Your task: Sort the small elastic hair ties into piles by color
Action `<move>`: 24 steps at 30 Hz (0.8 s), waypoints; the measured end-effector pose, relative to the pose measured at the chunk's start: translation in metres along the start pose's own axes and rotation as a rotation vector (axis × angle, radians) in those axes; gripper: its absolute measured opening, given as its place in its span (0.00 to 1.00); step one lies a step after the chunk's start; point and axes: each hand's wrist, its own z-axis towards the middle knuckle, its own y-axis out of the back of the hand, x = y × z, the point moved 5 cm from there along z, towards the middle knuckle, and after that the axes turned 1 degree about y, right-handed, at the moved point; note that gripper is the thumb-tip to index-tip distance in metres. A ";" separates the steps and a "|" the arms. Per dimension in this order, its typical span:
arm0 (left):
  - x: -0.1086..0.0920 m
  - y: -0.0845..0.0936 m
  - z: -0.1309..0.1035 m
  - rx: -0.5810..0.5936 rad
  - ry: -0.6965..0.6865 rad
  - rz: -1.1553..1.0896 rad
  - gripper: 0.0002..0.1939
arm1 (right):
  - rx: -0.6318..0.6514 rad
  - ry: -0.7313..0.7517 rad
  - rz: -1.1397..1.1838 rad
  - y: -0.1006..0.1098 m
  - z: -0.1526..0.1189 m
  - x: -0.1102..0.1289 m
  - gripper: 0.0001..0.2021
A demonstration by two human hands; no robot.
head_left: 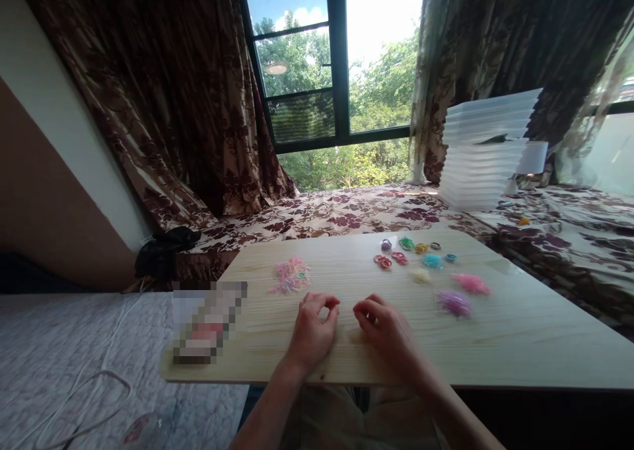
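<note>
Both hands rest over the near part of a pale wooden table (347,357), a short gap between them. My left hand (317,328) has its thumb and index fingertips pinched together; anything between them is too small to see. My right hand (381,321) has its fingers curled and pressed to the thumb, also hiding whatever they may hold. Beyond my left hand lies a loose pile of pink, multicoloured small bands (291,275). Past my right hand are a purple bundle (454,302), a pink bundle (472,283), a cream bundle (421,276) and a blue bundle (432,261).
Red rings (383,262), a green ring bundle (407,243) and several other coloured rings sit at the table's far side. A blurred-out flat object (211,324) lies at the left edge. Behind are a stack of white sheets (483,166), patterned fabric and a window.
</note>
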 end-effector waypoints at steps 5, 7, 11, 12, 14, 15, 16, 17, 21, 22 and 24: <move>0.005 0.002 0.001 -0.075 0.032 0.063 0.09 | 0.001 -0.004 0.019 0.000 0.001 -0.001 0.13; 0.005 0.001 0.002 -0.068 0.025 0.094 0.10 | 0.005 -0.002 0.026 0.000 0.002 -0.002 0.12; 0.000 -0.003 0.000 -0.012 -0.031 0.147 0.09 | 0.004 -0.005 0.032 -0.002 0.002 -0.004 0.12; -0.001 -0.004 0.000 0.006 -0.050 0.157 0.09 | 0.004 -0.006 0.032 -0.002 0.002 -0.004 0.12; -0.004 -0.006 -0.001 0.042 -0.090 0.173 0.09 | 0.006 -0.007 0.031 -0.002 0.002 -0.004 0.12; -0.005 -0.006 -0.002 0.055 -0.106 0.180 0.10 | 0.007 -0.009 0.029 -0.002 0.002 -0.004 0.12; -0.006 -0.007 -0.002 0.064 -0.120 0.188 0.11 | 0.008 -0.010 0.027 -0.002 0.002 -0.004 0.12; -0.007 -0.007 -0.002 0.068 -0.129 0.195 0.11 | 0.008 -0.012 0.025 -0.002 0.002 -0.004 0.12; -0.006 -0.008 -0.002 0.051 -0.140 0.221 0.08 | 0.010 -0.028 0.005 -0.003 0.004 -0.007 0.12; -0.005 -0.008 -0.002 0.043 -0.141 0.226 0.08 | 0.007 -0.035 -0.003 -0.003 0.005 -0.007 0.12; -0.005 -0.008 -0.002 0.029 -0.146 0.235 0.08 | -0.003 -0.051 -0.024 -0.004 0.006 -0.008 0.12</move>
